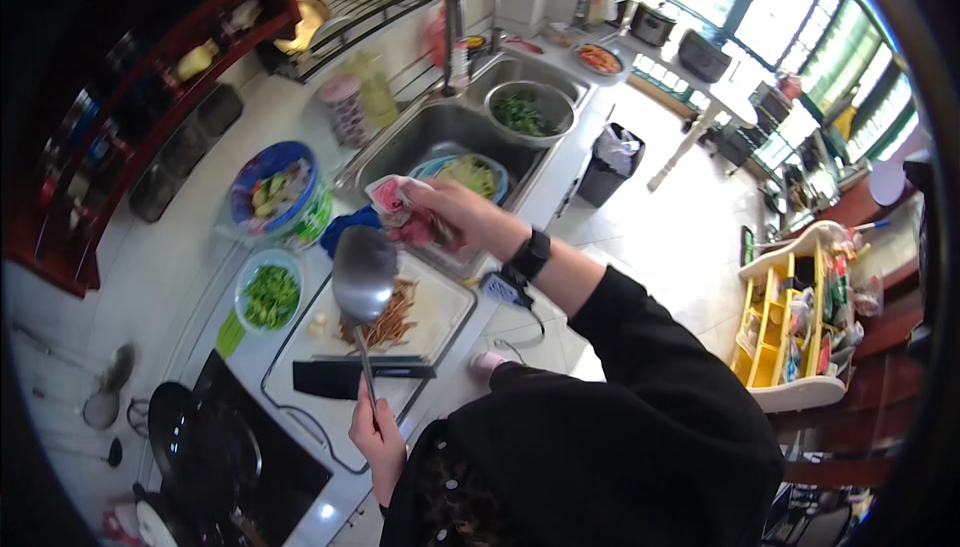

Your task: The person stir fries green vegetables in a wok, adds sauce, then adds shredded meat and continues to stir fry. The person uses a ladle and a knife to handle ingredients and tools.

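Note:
My left hand (375, 431) grips the thin handle of a wide-headed metal cooking utensil (365, 273), a wok spatula or ladle, held over a white cutting board (439, 288). A crumpled red-and-white cloth (420, 224) is in my right hand (457, 209), just right of the utensil's head and near the sink's edge. Brown shredded food (390, 318) and small pale pieces (319, 322) lie on the board. A cleaver with a black handle (405, 371) rests across it, beside a black flat item (325, 380). Behind the cloth, a blue cloth (345, 228) is partly hidden.
Chopped greens fill a bowl (238, 284); a blue basin (238, 191) holds scraps. The double sink (390, 134) holds a blue-rimmed bowl (501, 172) and a metal bowl of greens (491, 123). A black wok (169, 427) sits on the cooktop (296, 472). A bin (600, 179) stands on the floor.

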Tool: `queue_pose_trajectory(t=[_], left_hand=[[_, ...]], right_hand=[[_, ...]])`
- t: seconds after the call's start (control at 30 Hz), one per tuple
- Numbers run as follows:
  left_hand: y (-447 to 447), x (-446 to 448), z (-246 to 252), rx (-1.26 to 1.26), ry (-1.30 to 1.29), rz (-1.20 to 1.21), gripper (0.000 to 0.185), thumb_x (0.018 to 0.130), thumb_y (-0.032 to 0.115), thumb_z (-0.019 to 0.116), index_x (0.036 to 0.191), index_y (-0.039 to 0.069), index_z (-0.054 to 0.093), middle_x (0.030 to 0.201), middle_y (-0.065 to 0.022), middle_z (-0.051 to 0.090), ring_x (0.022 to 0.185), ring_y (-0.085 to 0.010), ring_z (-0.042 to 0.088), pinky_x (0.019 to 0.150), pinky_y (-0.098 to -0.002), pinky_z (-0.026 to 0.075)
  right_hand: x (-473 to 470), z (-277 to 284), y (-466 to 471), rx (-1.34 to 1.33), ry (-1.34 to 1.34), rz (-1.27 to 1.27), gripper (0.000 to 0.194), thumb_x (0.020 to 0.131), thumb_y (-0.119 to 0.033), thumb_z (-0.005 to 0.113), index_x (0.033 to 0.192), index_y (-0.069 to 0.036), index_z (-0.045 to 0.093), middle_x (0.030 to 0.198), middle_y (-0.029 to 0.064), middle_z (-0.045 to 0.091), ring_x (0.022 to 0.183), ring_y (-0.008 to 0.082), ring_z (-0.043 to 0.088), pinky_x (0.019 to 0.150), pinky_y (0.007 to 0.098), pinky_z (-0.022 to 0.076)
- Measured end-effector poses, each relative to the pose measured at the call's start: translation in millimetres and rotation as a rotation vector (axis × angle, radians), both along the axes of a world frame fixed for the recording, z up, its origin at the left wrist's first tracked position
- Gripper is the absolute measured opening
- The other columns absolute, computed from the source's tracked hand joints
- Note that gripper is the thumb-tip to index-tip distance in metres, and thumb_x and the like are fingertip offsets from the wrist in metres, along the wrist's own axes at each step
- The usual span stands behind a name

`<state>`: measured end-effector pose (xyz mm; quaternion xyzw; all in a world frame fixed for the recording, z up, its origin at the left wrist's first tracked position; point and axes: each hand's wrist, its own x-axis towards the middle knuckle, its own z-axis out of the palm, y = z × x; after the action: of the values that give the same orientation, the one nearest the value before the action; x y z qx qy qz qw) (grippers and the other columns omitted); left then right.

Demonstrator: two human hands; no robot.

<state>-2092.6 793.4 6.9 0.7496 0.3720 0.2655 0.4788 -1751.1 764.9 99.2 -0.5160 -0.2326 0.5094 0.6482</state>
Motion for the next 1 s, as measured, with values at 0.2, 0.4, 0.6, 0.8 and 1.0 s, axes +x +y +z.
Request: queue_pose_trajectory(t=[0.2, 0.4, 0.6, 0.8, 1.0], left_hand=[[-20, 84, 0, -0.532, -0.167, -0.122, 0.052, 0.107, 0.038, 0.041, 0.148, 0.008, 0.033, 0.073, -0.0013, 0.052, 0.059, -0.0077, 0.046, 0.05, -0.0227, 0.033], [-75, 215, -6, -0.724, -0.187, -0.001, 0.07, 0.098, 0.067, 0.042, 0.135, 0.007, 0.045, 0.072, -0.001, 0.053, 0.054, -0.0082, 0.047, 0.048, -0.0245, 0.035], [-134, 340, 4, -0.48, -0.14, -0.321, 0.08, 0.099, 0.038, 0.063, 0.158, 0.008, 0.02, 0.063, 0.0035, 0.042, 0.047, -0.0044, 0.034, 0.043, -0.0216, 0.03], [-149, 367, -3, -0.58, -0.128, -0.148, 0.038, 0.106, 0.025, 0.051, 0.131, -0.004, 0.054, 0.064, 0.003, 0.043, 0.047, -0.0026, 0.036, 0.041, -0.0202, 0.029], [-155, 378, 9, -0.585, -0.151, 0.073, 0.034, 0.108, 0.025, 0.044, 0.12, -0.005, 0.055, 0.064, 0.0017, 0.043, 0.044, -0.0045, 0.035, 0.04, -0.021, 0.029]], right_hand=[[-70, -84, -44, 0.427, 0.438, 0.188, 0.047, 0.105, -0.036, 0.051, 0.141, -0.008, 0.045, 0.129, 0.0128, 0.061, 0.111, 0.0216, 0.063, 0.097, 0.036, 0.0523], [7, -103, -99, 0.345, -0.121, 0.041, 0.039, 0.099, -0.017, 0.063, 0.134, -0.006, 0.051, 0.117, 0.0055, 0.062, 0.108, 0.0124, 0.059, 0.096, 0.031, 0.0497], [271, -93, -225, 0.44, 0.306, -0.403, 0.016, 0.099, -0.019, 0.059, 0.109, -0.006, 0.059, 0.085, 0.0048, 0.068, 0.07, 0.0126, 0.066, 0.058, 0.0246, 0.0512], [490, -173, -323, -0.307, -0.564, -0.734, 0.018, 0.093, -0.01, 0.059, 0.111, -0.008, 0.061, 0.077, 0.0099, 0.067, 0.068, 0.0208, 0.065, 0.062, 0.0339, 0.0529], [671, -223, -291, -0.657, -1.314, -0.587, 0.047, 0.081, -0.015, 0.071, 0.127, -0.012, 0.059, 0.119, 0.0217, 0.064, 0.11, 0.0387, 0.062, 0.09, 0.0465, 0.0508]])
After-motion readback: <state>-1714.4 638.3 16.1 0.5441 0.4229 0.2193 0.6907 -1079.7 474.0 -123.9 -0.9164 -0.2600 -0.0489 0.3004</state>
